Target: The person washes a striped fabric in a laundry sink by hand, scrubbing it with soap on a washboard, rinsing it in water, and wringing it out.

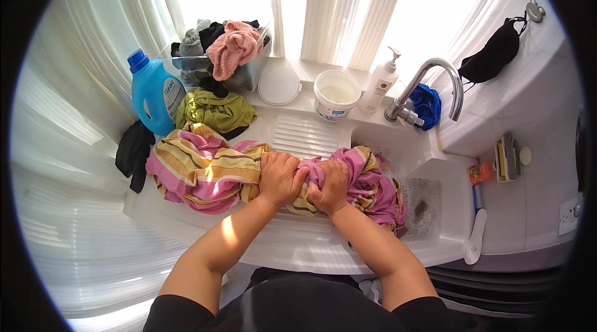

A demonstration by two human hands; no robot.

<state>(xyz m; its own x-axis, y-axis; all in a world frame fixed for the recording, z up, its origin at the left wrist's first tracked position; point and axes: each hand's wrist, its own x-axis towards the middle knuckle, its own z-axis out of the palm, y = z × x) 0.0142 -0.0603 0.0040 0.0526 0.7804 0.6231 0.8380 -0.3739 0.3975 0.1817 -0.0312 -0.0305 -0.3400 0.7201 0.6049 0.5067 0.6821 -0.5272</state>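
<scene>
A large striped cloth (205,167) in pink, yellow and brown lies bunched across the laundry sink's ridged washboard (305,136). Its left part is heaped on the counter, while its right part hangs into the basin (429,201), where suds show. My left hand (281,176) is closed around the cloth near its middle. Just to the right, my right hand (329,184) grips a twisted pink fold of the same cloth. The two hands are close together, thumbs facing each other. What lies beneath my palms is hidden.
Behind the cloth stand a blue detergent bottle (152,98), green cloth (214,110), a clear bin (249,70) of clothes, a white lid (278,86), an open white tub (336,98) and a pump bottle (378,86). A curved faucet (429,74) overhangs the basin. A white-handled brush (476,238) rests at right.
</scene>
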